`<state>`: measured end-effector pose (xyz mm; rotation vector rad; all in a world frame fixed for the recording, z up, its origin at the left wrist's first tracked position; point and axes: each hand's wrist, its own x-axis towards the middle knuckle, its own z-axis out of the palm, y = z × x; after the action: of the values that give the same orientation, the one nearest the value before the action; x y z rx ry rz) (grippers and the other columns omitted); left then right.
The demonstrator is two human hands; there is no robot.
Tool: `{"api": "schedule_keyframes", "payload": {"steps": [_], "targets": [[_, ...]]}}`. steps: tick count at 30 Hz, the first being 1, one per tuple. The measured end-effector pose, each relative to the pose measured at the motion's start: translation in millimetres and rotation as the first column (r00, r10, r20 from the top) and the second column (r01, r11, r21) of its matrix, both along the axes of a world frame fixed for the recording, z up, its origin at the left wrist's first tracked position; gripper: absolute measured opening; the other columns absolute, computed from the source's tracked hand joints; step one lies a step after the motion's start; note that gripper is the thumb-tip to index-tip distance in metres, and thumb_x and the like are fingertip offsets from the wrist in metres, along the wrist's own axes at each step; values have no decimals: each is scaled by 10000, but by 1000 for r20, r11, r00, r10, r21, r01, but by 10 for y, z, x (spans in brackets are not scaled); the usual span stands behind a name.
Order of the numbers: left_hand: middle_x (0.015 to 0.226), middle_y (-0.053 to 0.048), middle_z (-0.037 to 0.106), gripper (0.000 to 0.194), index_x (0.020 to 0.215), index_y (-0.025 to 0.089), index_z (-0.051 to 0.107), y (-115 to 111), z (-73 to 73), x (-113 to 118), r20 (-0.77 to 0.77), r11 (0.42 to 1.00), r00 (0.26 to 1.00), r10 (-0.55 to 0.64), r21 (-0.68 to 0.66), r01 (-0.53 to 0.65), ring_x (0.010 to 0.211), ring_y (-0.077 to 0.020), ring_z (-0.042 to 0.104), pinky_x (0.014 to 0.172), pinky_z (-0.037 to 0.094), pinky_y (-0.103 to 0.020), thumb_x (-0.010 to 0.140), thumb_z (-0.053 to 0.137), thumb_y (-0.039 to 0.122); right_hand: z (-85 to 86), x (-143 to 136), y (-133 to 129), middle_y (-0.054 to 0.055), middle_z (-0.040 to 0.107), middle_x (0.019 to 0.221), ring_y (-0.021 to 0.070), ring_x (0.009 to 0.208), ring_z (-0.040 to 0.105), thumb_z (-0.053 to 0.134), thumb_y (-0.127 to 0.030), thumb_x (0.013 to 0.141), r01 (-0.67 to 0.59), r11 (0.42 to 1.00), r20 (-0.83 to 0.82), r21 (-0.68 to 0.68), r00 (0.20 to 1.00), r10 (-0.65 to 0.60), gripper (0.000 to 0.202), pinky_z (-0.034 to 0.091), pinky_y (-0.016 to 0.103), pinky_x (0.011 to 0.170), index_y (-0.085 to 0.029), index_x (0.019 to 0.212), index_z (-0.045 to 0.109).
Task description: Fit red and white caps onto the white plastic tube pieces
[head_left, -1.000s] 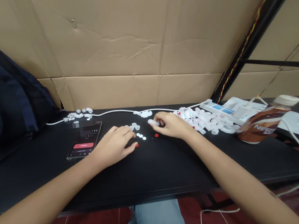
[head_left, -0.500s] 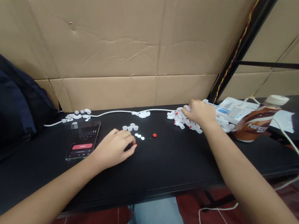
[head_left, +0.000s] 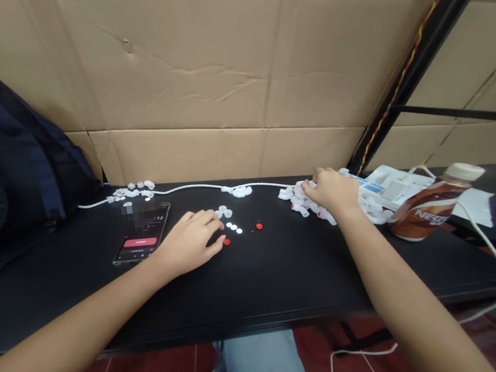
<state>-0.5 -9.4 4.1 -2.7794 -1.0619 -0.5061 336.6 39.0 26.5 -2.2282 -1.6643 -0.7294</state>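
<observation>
My left hand [head_left: 195, 239] rests low over the black table, fingers loosely bent and apart, with nothing between them. A small red disc [head_left: 227, 242] lies by its thumb tip. Just beyond are several small white discs [head_left: 234, 227] and a cluster of translucent ring-like pieces [head_left: 224, 212], partly behind the fingers. Another red piece [head_left: 259, 226] sits farther right. At the pile of translucent white plastic pieces [head_left: 299, 198], some with red parts, is my right hand [head_left: 332, 189]. Its thumb points left over the pile; the other fingertips are hidden, so any hold is unclear.
A phone [head_left: 144, 234] lies left of my left hand, with a dark backpack [head_left: 2, 146] beyond. More white pieces [head_left: 131, 192] lie along a white cable [head_left: 183, 187] at the back. A brown drink bottle [head_left: 427, 210] and papers [head_left: 390, 184] are at right.
The red disc at my left fingertips now lies more exposed on the table, and the thumb and fingers have parted. My right hand stays at the pile. The view has shifted slightly.
</observation>
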Motion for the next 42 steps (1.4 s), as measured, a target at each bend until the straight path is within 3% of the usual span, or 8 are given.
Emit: {"api": "schedule_keyframes", "payload": {"steps": [7, 13, 18, 22, 27, 31, 37, 42], "targets": [[1359, -77, 551, 395, 1256, 188, 579, 98, -96, -21, -4, 998, 999, 52, -29, -52, 1249, -250, 479, 985, 373, -398, 970, 431, 417, -49, -222, -1, 106, 687, 878, 228, 760, 622, 435, -362, 854, -204, 976, 80, 76, 977, 198, 288, 271, 301, 552, -152, 850, 633], [1360, -75, 557, 449, 1315, 186, 539, 145, -99, -23, -4, 994, 999, 47, -102, -47, 1279, -260, 456, 1019, 361, -430, 990, 374, 448, -96, -313, 17, 93, 692, 863, 211, 724, 611, 475, -376, 836, -302, 953, 28, 12, 953, 301, 258, 258, 284, 552, -173, 810, 631], [1306, -51, 587, 319, 1206, 222, 604, 57, 24, -11, 82, 984, 987, -137, -103, 145, 1220, -215, 512, 1027, 363, -387, 987, 421, 366, -84, -379, -1, 82, 695, 885, 200, 710, 608, 470, -377, 838, -341, 940, -17, -13, 940, 341, 257, 287, 290, 560, -184, 820, 639], [1232, -32, 632, 250, 1167, 242, 612, -40, 80, 20, 126, 932, 937, -326, -124, 341, 1170, -183, 554, 1038, 358, -364, 969, 462, 273, -99, -429, -7, 50, 697, 868, 189, 700, 607, 480, -395, 833, -400, 916, -140, -24, 909, 393, 246, 296, 285, 553, -204, 796, 631], [1139, -31, 671, 208, 1091, 228, 632, -78, 83, 47, 130, 876, 895, -427, -186, 445, 1095, -170, 594, 977, 398, -333, 939, 490, 213, -139, -495, -9, 29, 690, 830, 177, 693, 607, 503, -401, 823, -472, 880, -213, -45, 865, 454, 225, 306, 279, 548, -208, 793, 615], [1130, -29, 666, 204, 1034, 232, 642, -87, 100, 36, 131, 885, 902, -411, -182, 429, 1062, -166, 602, 958, 401, -329, 939, 466, 195, -140, -516, -21, 34, 685, 826, 169, 674, 597, 497, -397, 831, -505, 861, -209, -66, 850, 483, 227, 312, 282, 548, -206, 799, 616], [1042, -22, 660, 163, 1006, 217, 615, -44, 91, 7, 93, 951, 957, -274, -125, 284, 986, -166, 605, 920, 409, -338, 947, 463, 216, -119, -528, -40, 27, 680, 822, 163, 672, 591, 497, -396, 838, -532, 844, -220, -67, 833, 507, 224, 318, 282, 554, -208, 814, 618], [978, -11, 665, 126, 950, 205, 613, 35, 27, -9, 46, 955, 970, -240, -167, 245, 928, -157, 617, 892, 414, -324, 951, 492, 240, -125, -550, -55, 19, 676, 806, 152, 661, 585, 505, -393, 836, -554, 829, -239, -81, 818, 524, 214, 320, 280, 555, -211, 803, 614]]}}
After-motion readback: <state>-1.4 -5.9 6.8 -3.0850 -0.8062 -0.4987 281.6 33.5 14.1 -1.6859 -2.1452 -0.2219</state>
